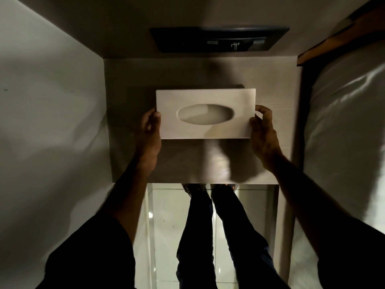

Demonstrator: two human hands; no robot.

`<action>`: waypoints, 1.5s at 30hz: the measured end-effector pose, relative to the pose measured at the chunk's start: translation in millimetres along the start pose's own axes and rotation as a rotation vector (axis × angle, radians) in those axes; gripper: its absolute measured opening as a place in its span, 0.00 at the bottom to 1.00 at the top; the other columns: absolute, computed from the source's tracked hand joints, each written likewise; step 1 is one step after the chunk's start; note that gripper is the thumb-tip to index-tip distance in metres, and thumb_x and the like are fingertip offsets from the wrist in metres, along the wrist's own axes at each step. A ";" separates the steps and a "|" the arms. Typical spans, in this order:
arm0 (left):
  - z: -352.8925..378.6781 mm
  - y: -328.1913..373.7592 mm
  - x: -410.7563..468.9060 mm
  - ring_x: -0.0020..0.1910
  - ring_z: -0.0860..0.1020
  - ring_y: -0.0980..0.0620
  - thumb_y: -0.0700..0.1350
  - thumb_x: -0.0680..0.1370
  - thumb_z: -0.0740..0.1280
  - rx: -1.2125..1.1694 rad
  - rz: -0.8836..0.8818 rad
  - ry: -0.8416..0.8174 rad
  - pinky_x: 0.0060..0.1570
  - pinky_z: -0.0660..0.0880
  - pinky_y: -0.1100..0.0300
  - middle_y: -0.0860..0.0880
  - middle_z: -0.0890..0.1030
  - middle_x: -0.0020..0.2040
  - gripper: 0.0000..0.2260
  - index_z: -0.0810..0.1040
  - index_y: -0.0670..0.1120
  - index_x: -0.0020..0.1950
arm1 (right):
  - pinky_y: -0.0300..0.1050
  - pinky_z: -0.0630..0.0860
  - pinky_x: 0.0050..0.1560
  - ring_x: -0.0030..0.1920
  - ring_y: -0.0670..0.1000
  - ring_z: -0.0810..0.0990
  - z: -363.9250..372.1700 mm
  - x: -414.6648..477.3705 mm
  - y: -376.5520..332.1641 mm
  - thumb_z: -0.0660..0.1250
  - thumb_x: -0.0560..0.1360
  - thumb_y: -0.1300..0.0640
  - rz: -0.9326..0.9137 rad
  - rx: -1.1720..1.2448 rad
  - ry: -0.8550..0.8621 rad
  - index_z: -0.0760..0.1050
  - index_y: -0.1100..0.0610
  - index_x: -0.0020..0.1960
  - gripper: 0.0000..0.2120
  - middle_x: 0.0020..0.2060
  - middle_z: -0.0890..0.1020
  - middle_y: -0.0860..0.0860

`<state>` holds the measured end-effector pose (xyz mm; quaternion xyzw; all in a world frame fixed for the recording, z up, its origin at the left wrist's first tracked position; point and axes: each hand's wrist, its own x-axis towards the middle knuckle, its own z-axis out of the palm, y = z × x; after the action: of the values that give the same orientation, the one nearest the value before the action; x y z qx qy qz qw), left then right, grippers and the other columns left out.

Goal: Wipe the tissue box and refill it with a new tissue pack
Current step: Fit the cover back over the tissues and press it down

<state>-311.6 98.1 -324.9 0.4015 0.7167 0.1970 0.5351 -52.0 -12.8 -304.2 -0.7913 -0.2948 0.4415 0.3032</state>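
A pale rectangular tissue box point(205, 97) with an oval slot in its top is held just above a small wooden bedside table point(125, 84). No tissue shows in the slot. My left hand point(149, 134) grips the box's left end, thumb on top. My right hand point(263, 132) grips the right end, fingers curled over the edge. The box is level, its long side running left to right. No cloth or tissue pack is in view.
A dark switch panel point(218, 39) is set in the wall behind the table. A white wall point(48, 101) runs along the left. A bed with white linen point(343, 132) lies on the right. My legs point(208, 236) stand on a glossy tiled floor below.
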 end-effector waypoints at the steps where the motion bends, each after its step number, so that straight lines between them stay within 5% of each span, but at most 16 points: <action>1: 0.4 -0.8 0.1 0.59 0.78 0.50 0.57 0.80 0.61 0.006 0.010 0.004 0.54 0.77 0.57 0.50 0.78 0.60 0.18 0.71 0.53 0.68 | 0.38 0.79 0.38 0.43 0.47 0.78 0.9 1.0 0.3 0.51 0.86 0.56 0.004 -0.010 -0.006 0.57 0.58 0.74 0.18 0.55 0.77 0.53; 3: 1.4 -2.4 0.0 0.57 0.78 0.51 0.57 0.81 0.61 0.025 0.017 0.004 0.52 0.77 0.58 0.51 0.78 0.59 0.18 0.71 0.53 0.68 | 0.29 0.77 0.36 0.44 0.42 0.77 2.5 1.6 0.9 0.51 0.86 0.57 0.005 -0.031 -0.010 0.56 0.59 0.75 0.18 0.56 0.76 0.52; 9: 4.0 -3.5 -1.1 0.54 0.77 0.56 0.58 0.80 0.60 0.054 0.024 0.032 0.50 0.75 0.63 0.55 0.77 0.56 0.19 0.71 0.52 0.68 | 0.40 0.78 0.40 0.43 0.43 0.78 1.0 0.9 2.3 0.51 0.86 0.57 -0.021 -0.042 -0.019 0.57 0.60 0.74 0.18 0.55 0.77 0.52; 12: 4.8 -3.5 -1.4 0.54 0.77 0.56 0.58 0.81 0.60 0.044 0.014 0.034 0.51 0.75 0.62 0.54 0.77 0.58 0.19 0.71 0.52 0.69 | 0.48 0.79 0.45 0.47 0.51 0.79 -0.8 3.0 3.6 0.52 0.85 0.57 -0.029 -0.044 -0.023 0.58 0.60 0.74 0.18 0.57 0.78 0.53; 17: 3.5 -0.5 -3.5 0.49 0.75 0.66 0.57 0.80 0.61 0.021 -0.021 0.039 0.38 0.72 0.75 0.59 0.76 0.54 0.19 0.71 0.53 0.70 | 0.49 0.80 0.48 0.53 0.53 0.80 -11.2 7.1 4.1 0.57 0.84 0.49 0.042 -0.027 0.019 0.65 0.52 0.71 0.18 0.54 0.80 0.44; 21: -2.3 -4.7 -2.1 0.59 0.76 0.54 0.57 0.80 0.62 0.019 -0.006 0.000 0.51 0.75 0.63 0.51 0.77 0.62 0.20 0.71 0.52 0.70 | 0.36 0.76 0.49 0.61 0.51 0.79 -24.5 8.1 -5.6 0.62 0.81 0.45 0.007 -0.101 0.182 0.69 0.49 0.70 0.20 0.65 0.79 0.49; 24: -5.0 -8.9 -5.9 0.61 0.77 0.50 0.58 0.79 0.63 -0.003 -0.025 -0.026 0.58 0.77 0.53 0.50 0.78 0.63 0.20 0.71 0.53 0.70 | 0.49 0.75 0.65 0.66 0.52 0.76 -25.5 6.5 -21.3 0.64 0.78 0.46 -0.143 -0.303 0.283 0.74 0.52 0.68 0.20 0.68 0.77 0.52; 27: -4.8 -10.2 -7.9 0.61 0.77 0.49 0.56 0.80 0.63 -0.022 -0.005 -0.025 0.57 0.77 0.53 0.50 0.78 0.62 0.20 0.72 0.51 0.70 | 0.45 0.64 0.70 0.70 0.56 0.71 -9.9 2.3 -39.0 0.67 0.77 0.51 -0.345 -0.477 0.203 0.81 0.53 0.61 0.14 0.72 0.74 0.53; 30: -6.6 -10.9 -7.4 0.58 0.79 0.51 0.56 0.80 0.62 -0.016 0.007 -0.058 0.53 0.79 0.55 0.48 0.79 0.63 0.19 0.72 0.52 0.69 | 0.53 0.65 0.72 0.73 0.60 0.66 15.6 0.6 -55.6 0.66 0.78 0.51 -0.440 -0.628 0.072 0.84 0.53 0.54 0.11 0.75 0.70 0.53; 37: -9.5 -9.5 -7.1 0.57 0.81 0.47 0.56 0.81 0.60 0.003 -0.004 -0.123 0.55 0.80 0.45 0.45 0.80 0.61 0.20 0.70 0.51 0.72 | 0.58 0.55 0.77 0.80 0.59 0.51 49.2 11.3 -80.1 0.64 0.79 0.47 -0.403 -0.908 -0.075 0.83 0.51 0.57 0.13 0.81 0.55 0.50; 45: -9.1 -8.9 -8.9 0.57 0.80 0.45 0.57 0.81 0.59 0.026 0.005 -0.127 0.53 0.80 0.49 0.43 0.80 0.61 0.20 0.70 0.51 0.71 | 0.63 0.44 0.79 0.81 0.60 0.45 68.7 22.6 -76.1 0.60 0.81 0.49 -0.377 -1.050 -0.117 0.82 0.50 0.51 0.12 0.82 0.50 0.50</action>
<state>-322.4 87.1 -322.6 0.4220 0.6826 0.1632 0.5739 -117.6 67.7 -289.0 -0.7440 -0.6277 0.2167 -0.0745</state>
